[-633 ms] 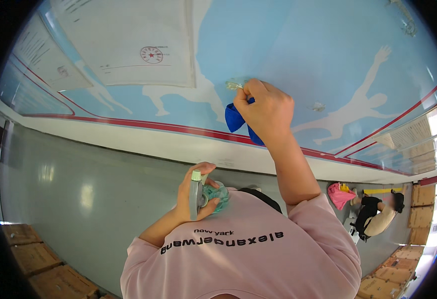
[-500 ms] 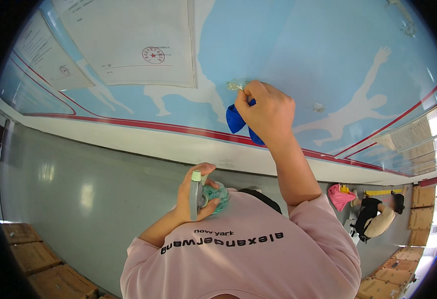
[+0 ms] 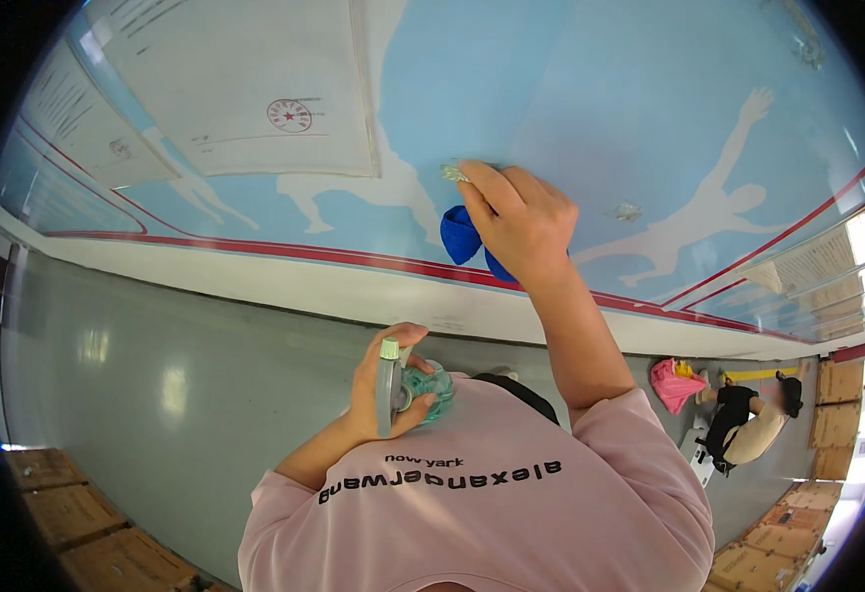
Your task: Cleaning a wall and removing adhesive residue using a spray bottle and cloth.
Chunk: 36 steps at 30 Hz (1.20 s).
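Observation:
My right hand [image 3: 526, 219] is raised to the light blue wall panel [image 3: 570, 118], fingers bent and closed. A blue cloth [image 3: 460, 235] is tucked under its palm, hanging out on both sides of the wrist. The fingertips press at a crinkled, shiny patch of residue [image 3: 454, 174] stuck on the panel. Lower down, near my chest, my left hand [image 3: 363, 390] is wrapped around a spray bottle [image 3: 434, 391] with a grey head, pale green nozzle and see-through teal body. Another shiny patch [image 3: 629, 212] sits on the panel to the right.
Framed papers [image 3: 245, 89] hang on the wall at upper left. Wooden crates [image 3: 107, 548] stand at lower left, with more crates [image 3: 837, 414] at far right. A person [image 3: 748, 424] bends over on the right, near a pink bag [image 3: 676, 383] on the grey floor [image 3: 225, 375].
The fingers of my right hand have shifted from an upright pinch to a flatter press over the patch. My left hand and the spray bottle stay put.

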Tool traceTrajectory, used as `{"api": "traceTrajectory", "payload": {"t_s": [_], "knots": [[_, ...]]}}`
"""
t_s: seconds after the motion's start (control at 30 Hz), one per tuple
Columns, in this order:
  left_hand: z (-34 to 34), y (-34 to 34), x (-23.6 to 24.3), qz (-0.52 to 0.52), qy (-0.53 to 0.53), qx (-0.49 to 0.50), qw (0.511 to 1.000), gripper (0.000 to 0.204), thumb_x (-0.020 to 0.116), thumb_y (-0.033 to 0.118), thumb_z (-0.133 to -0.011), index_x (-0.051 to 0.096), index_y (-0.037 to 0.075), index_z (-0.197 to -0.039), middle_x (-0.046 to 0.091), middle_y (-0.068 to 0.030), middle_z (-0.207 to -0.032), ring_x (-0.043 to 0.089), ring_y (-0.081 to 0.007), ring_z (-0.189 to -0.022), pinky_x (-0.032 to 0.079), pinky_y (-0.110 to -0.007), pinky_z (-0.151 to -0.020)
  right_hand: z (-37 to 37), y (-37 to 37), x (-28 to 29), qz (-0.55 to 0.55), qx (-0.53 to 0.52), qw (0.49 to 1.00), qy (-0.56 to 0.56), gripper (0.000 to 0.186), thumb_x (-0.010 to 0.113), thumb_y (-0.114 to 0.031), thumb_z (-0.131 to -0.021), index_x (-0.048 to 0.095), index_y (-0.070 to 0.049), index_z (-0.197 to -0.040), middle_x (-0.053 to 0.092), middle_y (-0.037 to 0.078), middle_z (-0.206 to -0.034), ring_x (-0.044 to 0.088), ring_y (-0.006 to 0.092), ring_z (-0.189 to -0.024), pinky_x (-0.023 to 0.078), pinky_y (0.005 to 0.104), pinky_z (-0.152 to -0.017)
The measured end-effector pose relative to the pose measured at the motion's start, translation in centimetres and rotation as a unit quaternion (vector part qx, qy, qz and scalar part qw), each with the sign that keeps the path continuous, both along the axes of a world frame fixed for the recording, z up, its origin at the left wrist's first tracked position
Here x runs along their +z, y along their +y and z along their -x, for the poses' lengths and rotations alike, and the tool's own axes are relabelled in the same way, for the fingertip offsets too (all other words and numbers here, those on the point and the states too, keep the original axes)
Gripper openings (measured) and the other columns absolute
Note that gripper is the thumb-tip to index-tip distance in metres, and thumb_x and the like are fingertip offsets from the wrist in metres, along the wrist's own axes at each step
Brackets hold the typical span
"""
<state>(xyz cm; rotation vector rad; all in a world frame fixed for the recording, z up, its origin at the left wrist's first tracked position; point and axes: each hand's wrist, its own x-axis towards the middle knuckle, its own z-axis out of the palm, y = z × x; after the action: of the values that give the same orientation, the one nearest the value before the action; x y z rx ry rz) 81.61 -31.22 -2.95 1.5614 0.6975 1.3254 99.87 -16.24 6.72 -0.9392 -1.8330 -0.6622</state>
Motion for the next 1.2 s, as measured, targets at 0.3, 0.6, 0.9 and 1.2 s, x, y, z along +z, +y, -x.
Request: {"api": "traceTrajectory", "payload": {"t_s": [0.3, 0.6, 0.9, 1.2], "knots": [[-0.2, 0.1, 0.1, -0.009, -0.007, 0.001, 1.0, 0.063, 0.067, 0.003, -0.071, 0.04, -0.001, -0.127, 0.041, -0.0199, -0.125, 0.053, -0.0224, -0.102, 0.052, -0.032, -0.076, -0.2, 0.3, -0.4, -0.017, 0.042, 0.999, 0.003, 0.019, 0.073, -0.009, -0.069, 0.065, -0.016, -0.084, 0.053, -0.001, -0.065, 0.048, 0.0146, -0.045, 0.038, 0.0256, -0.04], [-0.3, -0.2, 0.4, -0.033, -0.009, 0.018, 0.999, 0.061, 0.068, 0.006, -0.073, 0.04, 0.0, -0.127, 0.041, -0.0205, -0.125, 0.053, -0.0231, -0.101, 0.053, -0.032, -0.075, 0.0, -0.1, -0.3, 0.007, 0.003, 1.0, 0.004, 0.016, 0.069, -0.007, -0.075, 0.056, -0.011, -0.082, 0.054, 0.001, -0.068, 0.05, 0.0174, -0.046, 0.039, 0.0266, -0.041], [0.3, -0.6, 0.1, -0.04, 0.022, 0.032, 0.998, 0.064, 0.068, 0.008, -0.073, 0.037, 0.002, -0.129, 0.039, -0.0215, -0.126, 0.058, -0.023, -0.09, 0.051, -0.032, -0.074, -2.6, -5.2, -5.1, 0.219, 0.107, 0.969, 0.048, 0.015, 0.063, -0.013, -0.082, 0.049, -0.007, -0.083, 0.054, 0.009, -0.068, 0.053, 0.0283, -0.05, 0.043, 0.036, -0.043], [0.3, -0.6, 0.4, -0.034, 0.024, 0.032, 0.999, 0.065, 0.068, 0.008, -0.072, 0.038, 0.001, -0.129, 0.039, -0.0219, -0.126, 0.057, -0.0229, -0.092, 0.051, -0.032, -0.074, -7.6, -8.7, -9.9, 0.385, 0.058, 0.92, 0.045, 0.011, 0.064, -0.017, -0.081, 0.058, -0.008, -0.077, 0.061, 0.007, -0.07, 0.059, 0.0294, -0.059, 0.047, 0.0373, -0.05]]}}
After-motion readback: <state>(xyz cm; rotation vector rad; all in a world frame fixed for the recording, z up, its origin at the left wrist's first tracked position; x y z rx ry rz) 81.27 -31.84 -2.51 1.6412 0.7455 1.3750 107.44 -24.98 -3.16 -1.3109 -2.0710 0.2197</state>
